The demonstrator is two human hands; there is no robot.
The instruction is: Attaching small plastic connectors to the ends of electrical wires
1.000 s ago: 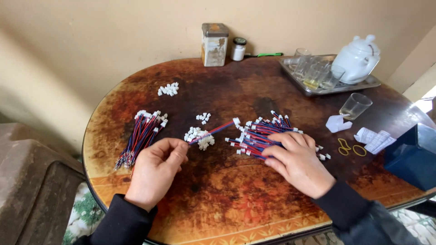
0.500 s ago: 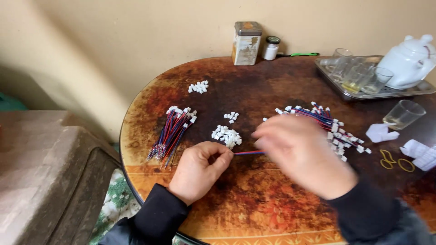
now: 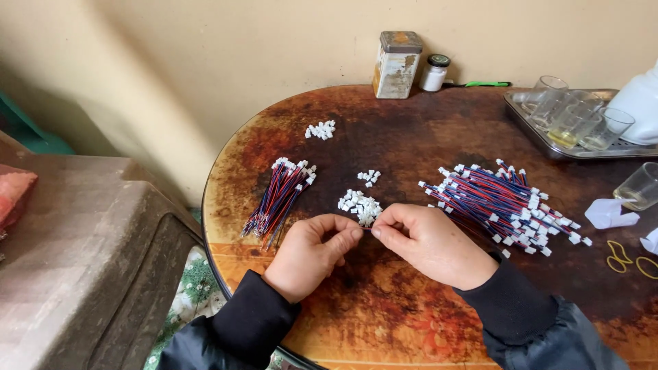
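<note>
My left hand [image 3: 312, 250] and my right hand [image 3: 428, 241] meet fingertip to fingertip near the front of the round brown table [image 3: 384, 315]. Between them they pinch a thin red-and-blue wire and a small white connector, mostly hidden by the fingers. Just beyond the fingertips lies a small heap of white connectors [image 3: 360, 205]. A neat bundle of red-and-blue wires [image 3: 279, 200] lies to the left. A large loose pile of wires with white ends [image 3: 504, 203] spreads out to the right.
Two smaller clusters of white connectors [image 3: 321, 129] [image 3: 369, 177] lie farther back. An old tin [image 3: 396, 64] and small jar [image 3: 434, 72] stand by the wall. A metal tray of glasses [image 3: 541, 140], a loose glass [image 3: 638, 186], paper scraps and yellow rubber bands [image 3: 622, 253] sit at right.
My right hand came back from the large wire pile with a wire and joined my left hand in front of the connector heap. The view has shifted to the left.
</note>
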